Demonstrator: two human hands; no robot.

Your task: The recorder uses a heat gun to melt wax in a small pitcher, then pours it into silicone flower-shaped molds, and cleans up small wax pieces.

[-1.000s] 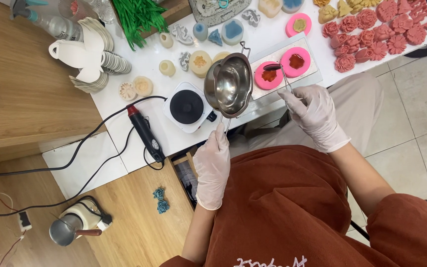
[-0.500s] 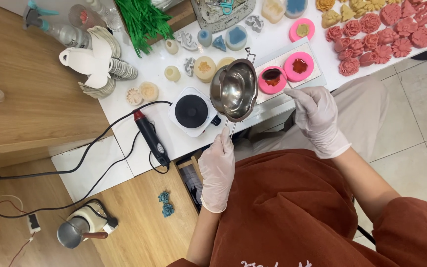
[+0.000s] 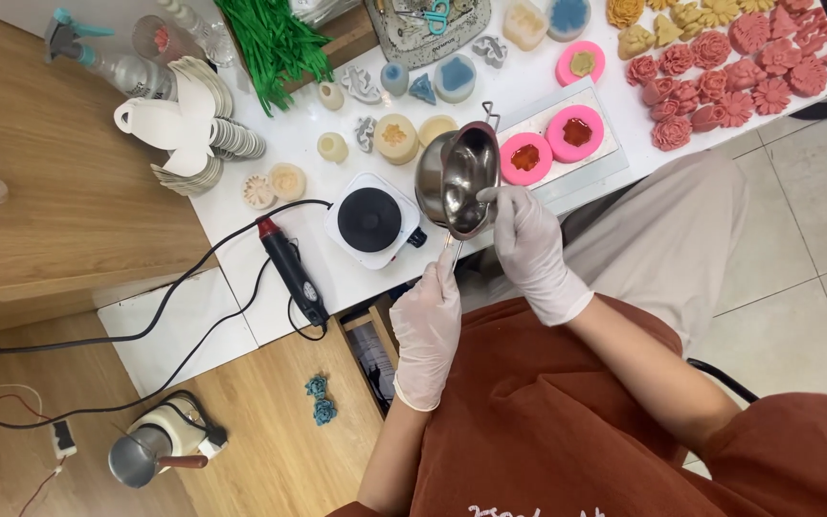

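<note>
White tabletop [image 3: 528,72] fills the upper part of the head view, with a wooden counter to one side and pale floor tiles on the other. Near the table's front edge sits a small electric hot plate [image 3: 369,220], white with a round black top, and everything else is easiest placed against it.

Just beside the hot plate, on the side toward the pink moulds, a steel melting pot [image 3: 454,177] is held above the table edge, tilted so its shiny inside faces the camera. The left hand [image 3: 427,330], in a pale glove, is below the hot plate toward the person's body, its fingers closed around the pot's thin handle. The right hand [image 3: 531,249], also gloved, is on the pot's far side from the hot plate, its fingertips pinched together at the pot's rim; whether they grip some small tool there I cannot tell.

Beyond the pot from the hot plate, two round pink silicone moulds [image 3: 552,144] with reddish filling rest on a pale tray [image 3: 581,177]. On the hot plate's other side lies a black heat gun [image 3: 291,268] with a red tip, its cord trailing off the table. Behind the hot plate stand small cream candles [image 3: 394,137]. Far past the moulds, rows of pink flower shapes [image 3: 720,81] cover the table corner.
</note>
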